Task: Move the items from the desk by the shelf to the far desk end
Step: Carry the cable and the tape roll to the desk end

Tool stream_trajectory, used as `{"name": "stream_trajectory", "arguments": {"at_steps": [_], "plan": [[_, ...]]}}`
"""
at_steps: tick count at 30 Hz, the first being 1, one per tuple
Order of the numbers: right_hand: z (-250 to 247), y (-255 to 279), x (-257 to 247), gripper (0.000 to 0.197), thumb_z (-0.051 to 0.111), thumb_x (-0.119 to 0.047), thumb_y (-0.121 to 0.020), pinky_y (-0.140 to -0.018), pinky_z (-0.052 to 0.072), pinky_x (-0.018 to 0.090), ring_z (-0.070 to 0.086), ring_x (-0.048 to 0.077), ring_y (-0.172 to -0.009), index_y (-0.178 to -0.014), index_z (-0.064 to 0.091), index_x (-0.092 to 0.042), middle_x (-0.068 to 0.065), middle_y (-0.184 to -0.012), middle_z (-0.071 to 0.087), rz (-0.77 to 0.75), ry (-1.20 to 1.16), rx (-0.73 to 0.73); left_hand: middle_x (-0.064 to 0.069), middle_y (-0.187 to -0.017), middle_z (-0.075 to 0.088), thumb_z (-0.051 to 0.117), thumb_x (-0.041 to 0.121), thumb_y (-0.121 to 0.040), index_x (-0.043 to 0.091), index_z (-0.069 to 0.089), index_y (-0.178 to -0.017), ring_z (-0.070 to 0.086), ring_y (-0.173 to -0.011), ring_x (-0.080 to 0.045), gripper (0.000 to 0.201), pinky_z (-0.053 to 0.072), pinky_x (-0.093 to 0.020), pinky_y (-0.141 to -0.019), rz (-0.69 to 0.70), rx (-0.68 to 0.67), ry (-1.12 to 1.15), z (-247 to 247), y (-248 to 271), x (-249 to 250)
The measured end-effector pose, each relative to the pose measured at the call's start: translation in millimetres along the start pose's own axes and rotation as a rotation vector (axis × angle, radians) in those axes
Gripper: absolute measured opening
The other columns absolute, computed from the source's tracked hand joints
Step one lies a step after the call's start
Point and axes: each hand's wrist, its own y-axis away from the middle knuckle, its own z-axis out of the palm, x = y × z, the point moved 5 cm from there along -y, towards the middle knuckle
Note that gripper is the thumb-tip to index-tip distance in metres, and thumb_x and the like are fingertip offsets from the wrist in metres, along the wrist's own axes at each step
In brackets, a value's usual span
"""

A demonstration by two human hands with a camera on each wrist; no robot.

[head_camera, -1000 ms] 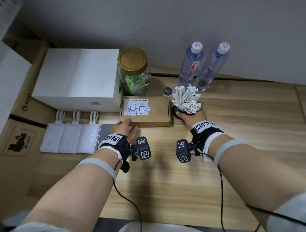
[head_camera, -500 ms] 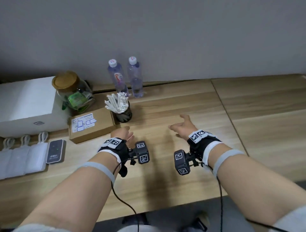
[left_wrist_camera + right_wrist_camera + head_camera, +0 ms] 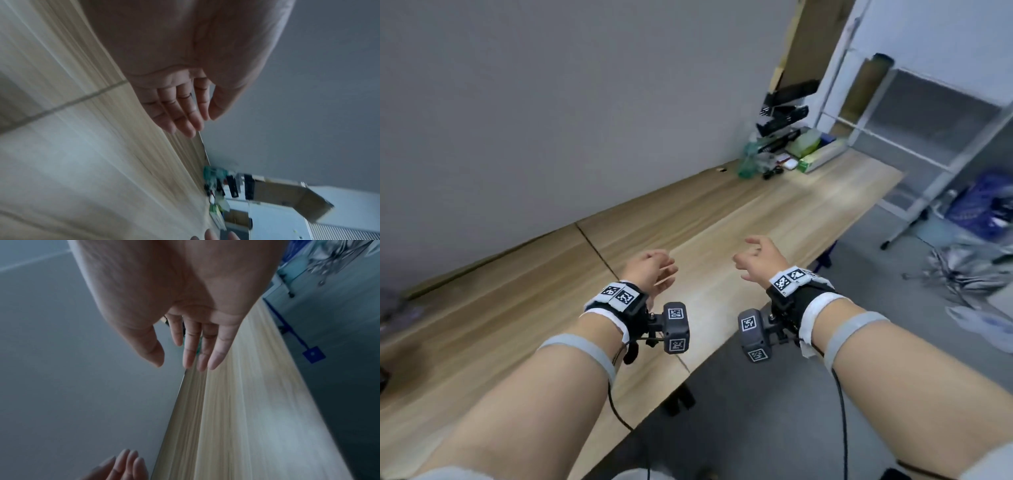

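Observation:
Both hands hover empty above the long wooden desk [image 3: 722,219]. My left hand [image 3: 654,270] has relaxed fingers and holds nothing; the left wrist view shows its fingers [image 3: 185,113] nearly straight. My right hand [image 3: 756,257] is spread loosely with its fingers [image 3: 195,350] extended and apart from the desk. A cluster of items [image 3: 780,150] lies on the desk's far right end beside a white shelf [image 3: 914,113]: green packets, black boxes, small bits. The same items [image 3: 218,186] appear blurred in the left wrist view.
A grey wall [image 3: 585,102] runs along the desk's back edge. A cardboard sheet [image 3: 808,41] leans in the corner. On the grey floor to the right lie a blue bag [image 3: 983,202], a folded umbrella [image 3: 969,270] and stand legs [image 3: 907,229].
The view has swung right, away from the boxes, jar, bottles and stick cup. My right hand let go of the stick cup; both hands now hover empty over the middle of the desk.

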Motion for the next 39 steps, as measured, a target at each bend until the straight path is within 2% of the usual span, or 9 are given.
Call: {"name": "stream_trajectory", "arguments": {"at_steps": [5, 8, 11, 13, 22, 28, 32, 35, 39], "plan": [[-83, -21, 8, 0.049, 0.062, -0.010, -0.089, -0.086, 0.056, 0.038, 0.065, 0.031, -0.109, -0.134, 0.043, -0.011, 0.019, -0.114, 0.058, 0.028, -0.025, 0.061, -0.009, -0.096, 0.064, 0.052, 0.009, -0.100, 0.008, 0.058, -0.109, 0.064, -0.078, -0.020, 0.011, 0.053, -0.032, -0.072, 0.021, -0.110, -0.052, 94, -23, 7], [-118, -44, 16, 0.047, 0.062, -0.011, -0.090, -0.086, 0.056, 0.038, 0.066, 0.030, -0.108, -0.133, 0.045, -0.010, 0.017, -0.107, 0.059, 0.040, -0.022, 0.081, -0.008, -0.094, 0.064, 0.052, 0.009, -0.099, 0.007, 0.058, -0.111, 0.063, -0.079, -0.020, 0.014, 0.053, -0.032, -0.072, 0.003, -0.150, -0.072, 140, -46, 4], [-146, -82, 24, 0.045, 0.062, -0.012, -0.090, -0.088, 0.056, 0.040, 0.068, 0.029, -0.106, -0.131, 0.046, -0.011, 0.024, -0.116, 0.062, 0.055, 0.017, 0.093, -0.007, -0.093, 0.064, 0.053, 0.008, -0.098, 0.007, 0.059, -0.110, 0.063, -0.078, -0.020, 0.013, 0.052, -0.032, -0.072, -0.015, -0.168, -0.074, 182, -80, 0], [-162, -115, 27, 0.043, 0.062, -0.011, -0.090, -0.081, 0.057, 0.036, 0.067, 0.029, -0.106, -0.130, 0.047, -0.011, 0.024, -0.119, 0.061, 0.064, 0.038, 0.101, -0.006, -0.091, 0.065, 0.053, 0.007, -0.098, 0.007, 0.059, -0.111, 0.063, -0.076, -0.020, 0.015, 0.052, -0.032, -0.072, -0.022, -0.168, -0.067, 208, -109, 0], [-224, -267, 6, 0.039, 0.062, -0.010, -0.089, -0.091, 0.054, 0.048, 0.064, 0.022, -0.088, -0.126, 0.051, -0.010, 0.005, -0.083, 0.058, 0.156, 0.107, 0.104, 0.000, -0.086, 0.066, 0.054, 0.009, -0.097, 0.015, 0.061, -0.103, 0.064, -0.074, -0.014, 0.010, 0.050, -0.028, -0.064, -0.098, -0.129, -0.040, 310, -240, 19], [-270, -327, 8, 0.036, 0.061, -0.010, -0.090, -0.093, 0.053, 0.049, 0.061, 0.021, -0.088, -0.125, 0.051, -0.010, 0.008, -0.088, 0.058, 0.230, 0.141, 0.093, 0.000, -0.086, 0.065, 0.055, 0.011, -0.097, 0.016, 0.058, -0.099, 0.063, -0.074, -0.015, 0.007, 0.049, -0.029, -0.067, -0.129, -0.161, -0.063, 373, -289, 35], [-300, -374, 17, 0.035, 0.061, -0.012, -0.089, -0.085, 0.055, 0.041, 0.063, 0.023, -0.087, -0.122, 0.053, -0.013, 0.006, -0.084, 0.059, 0.277, 0.169, 0.073, -0.001, -0.088, 0.065, 0.054, 0.012, -0.098, 0.015, 0.057, -0.103, 0.063, -0.074, -0.014, 0.007, 0.049, -0.029, -0.067, -0.123, -0.128, -0.062, 403, -320, 37], [-315, -416, 23, 0.033, 0.063, -0.015, -0.087, -0.085, 0.056, 0.042, 0.068, 0.027, -0.095, -0.119, 0.056, -0.015, 0.007, -0.085, 0.062, 0.279, 0.211, 0.023, 0.000, -0.089, 0.065, 0.054, 0.014, -0.099, 0.017, 0.057, -0.100, 0.063, -0.075, -0.013, 0.005, 0.049, -0.028, -0.067, -0.133, -0.076, -0.059, 423, -344, 36], [-333, -481, 30, 0.030, 0.062, -0.011, -0.087, -0.074, 0.053, 0.036, 0.063, 0.023, -0.084, -0.116, 0.057, -0.013, 0.006, -0.083, 0.060, 0.240, 0.212, -0.080, -0.001, -0.092, 0.066, 0.056, 0.015, -0.099, 0.017, 0.059, -0.100, 0.064, -0.078, -0.014, 0.004, 0.050, -0.028, -0.068, -0.126, 0.022, -0.070, 450, -372, 33]]}}
